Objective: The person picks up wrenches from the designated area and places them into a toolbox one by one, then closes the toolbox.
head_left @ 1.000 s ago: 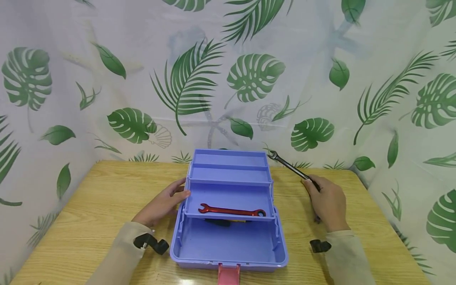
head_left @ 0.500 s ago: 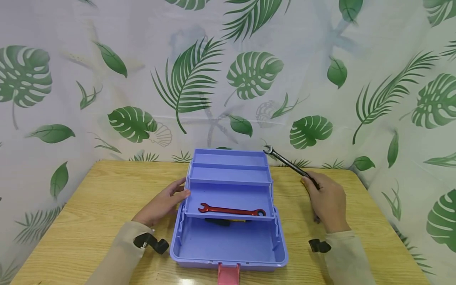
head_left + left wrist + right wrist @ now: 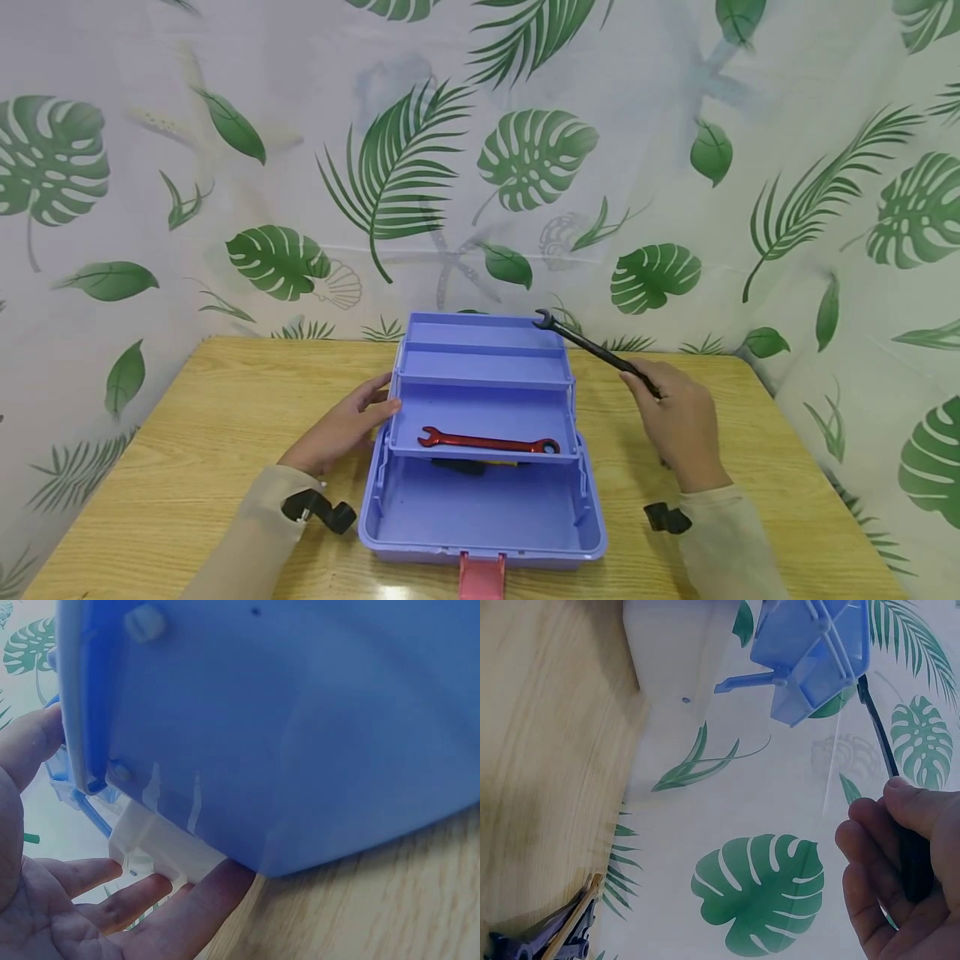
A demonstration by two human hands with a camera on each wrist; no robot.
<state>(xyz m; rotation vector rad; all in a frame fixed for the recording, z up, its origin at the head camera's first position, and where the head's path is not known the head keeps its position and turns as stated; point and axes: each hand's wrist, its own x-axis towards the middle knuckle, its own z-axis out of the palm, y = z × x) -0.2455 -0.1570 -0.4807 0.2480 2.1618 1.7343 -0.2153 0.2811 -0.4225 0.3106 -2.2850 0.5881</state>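
Note:
A blue toolbox [image 3: 480, 521] stands unfolded with its stepped trays raised. My left hand [image 3: 348, 429] holds its left side, thumb on the tray edge; in the left wrist view the fingers touch a white part [image 3: 169, 844] behind. My right hand [image 3: 678, 417] grips a dark open-ended wrench [image 3: 592, 346] by its lower end, which the hand partly hides. The wrench slants up to the left, its open jaw overlapping the top tray [image 3: 483, 333] in the head view. A red combination wrench [image 3: 487, 441] lies in the lower tray [image 3: 487, 404].
Beneath the lower tray a black object [image 3: 459, 467] with yellow beside it shows partly. A pink latch [image 3: 482, 577] hangs at the toolbox front. In the right wrist view, a dark tool [image 3: 559, 930] with a tan strip lies on the wooden table [image 3: 547, 750]. A leaf-print cloth [image 3: 465, 167] hangs behind.
My right hand has moved left with the dark wrench, bringing its open end over the top tray's right corner in the head view. The left hand and toolbox stay put.

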